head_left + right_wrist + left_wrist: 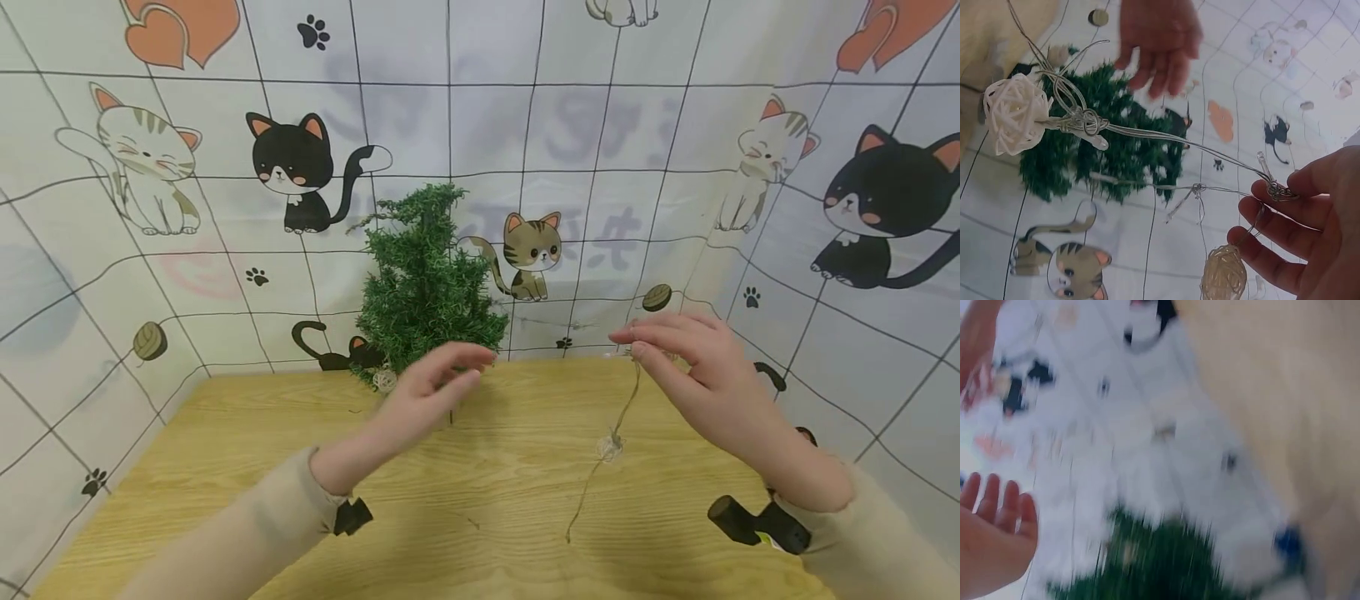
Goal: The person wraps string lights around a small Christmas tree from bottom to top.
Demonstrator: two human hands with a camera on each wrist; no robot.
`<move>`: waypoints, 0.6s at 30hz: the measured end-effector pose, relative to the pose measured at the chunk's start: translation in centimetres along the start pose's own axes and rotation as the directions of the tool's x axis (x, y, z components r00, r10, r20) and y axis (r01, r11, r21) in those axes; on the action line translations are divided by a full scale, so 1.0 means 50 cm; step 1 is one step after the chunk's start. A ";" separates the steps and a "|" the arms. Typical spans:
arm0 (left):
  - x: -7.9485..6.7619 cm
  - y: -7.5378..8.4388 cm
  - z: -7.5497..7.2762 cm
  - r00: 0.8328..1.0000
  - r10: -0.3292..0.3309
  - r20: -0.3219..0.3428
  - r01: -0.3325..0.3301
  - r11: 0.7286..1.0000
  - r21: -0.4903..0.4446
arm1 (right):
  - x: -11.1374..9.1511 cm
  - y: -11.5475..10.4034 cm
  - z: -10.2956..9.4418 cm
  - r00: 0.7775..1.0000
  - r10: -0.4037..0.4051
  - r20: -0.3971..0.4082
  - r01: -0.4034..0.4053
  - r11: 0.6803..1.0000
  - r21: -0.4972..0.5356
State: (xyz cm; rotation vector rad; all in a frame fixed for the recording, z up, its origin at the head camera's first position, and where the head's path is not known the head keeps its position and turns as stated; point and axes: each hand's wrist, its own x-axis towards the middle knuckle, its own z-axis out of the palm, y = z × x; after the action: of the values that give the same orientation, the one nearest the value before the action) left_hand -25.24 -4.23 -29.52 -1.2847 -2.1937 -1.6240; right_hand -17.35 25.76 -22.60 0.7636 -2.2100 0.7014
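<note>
My right hand (701, 379) pinches the thin wire of a string of fairy lights (1166, 137) between thumb and fingertips. From it hangs a white woven ball (611, 448), with the wire's tail trailing below. A second, beige woven ball (1224, 275) dangles beside the fingers in the right wrist view. My left hand (431, 387) is raised before a small green artificial tree (427, 283), its fingers loosely bent and holding nothing. Low on the tree's left side sits another pale woven ball (385, 381). The left wrist view is blurred.
A wood-grain table (510, 475) lies under both hands. Behind and at the sides hangs a white gridded cloth (405, 117) printed with cats. A short thin strand (474, 523) lies on the tabletop near the front.
</note>
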 end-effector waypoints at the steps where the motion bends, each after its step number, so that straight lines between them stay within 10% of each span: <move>1: -0.002 0.002 0.024 0.997 -0.035 0.069 0.036 0.999 -0.017 | 0.000 -0.006 0.005 1.000 -0.007 0.006 0.007 1.000 0.006; 6: -0.008 0.014 0.122 0.927 -0.068 0.369 0.122 0.985 -0.124 | -0.001 -0.034 0.035 0.993 -0.110 0.042 0.109 0.994 0.030; 10: -0.016 0.032 0.158 0.879 -0.036 0.475 0.153 0.966 -0.210 | -0.004 -0.054 0.057 0.982 -0.176 0.073 0.175 0.984 0.028; 13: -0.026 0.042 0.161 0.886 -0.026 0.464 0.159 0.955 -0.250 | -0.004 -0.066 0.069 0.975 -0.209 0.081 0.207 0.978 0.033; 18: -0.053 0.059 0.139 0.941 0.028 0.338 0.094 0.936 -0.338 | -0.006 -0.073 0.086 0.970 -0.220 0.105 0.212 0.974 0.079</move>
State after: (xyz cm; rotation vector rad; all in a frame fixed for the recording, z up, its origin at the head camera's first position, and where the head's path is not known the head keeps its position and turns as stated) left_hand -18.99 0.27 -31.72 -1.7474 -2.1763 -2.0097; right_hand -16.50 20.50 -24.55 1.0845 -2.1688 0.6394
